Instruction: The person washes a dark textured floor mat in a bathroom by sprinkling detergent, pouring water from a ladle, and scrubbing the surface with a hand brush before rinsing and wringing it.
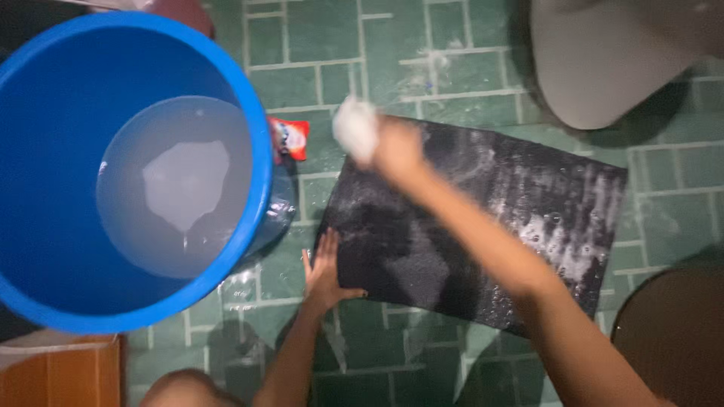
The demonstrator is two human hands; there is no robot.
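Left hand: the left hand lies flat with fingers spread, pressing on the near left edge of the black mat; it grips nothing.
Right hand: the right hand, blurred, is clenched round a white soapy lump, sponge or cloth, I cannot tell which, at the mat's far left corner.
Black mat: a dark rectangular mat lying flat on the green tiled floor, slightly askew, wet, with white suds streaked mostly over its right half.
Blue bucket: a large blue bucket stands on the floor left of the mat, holding cloudy water in its bottom.
Sachet: a small red and white sachet lies on the floor just beside the bucket's rim, near the mat's far left corner.
Floor: wet, with puddles between bucket and mat.
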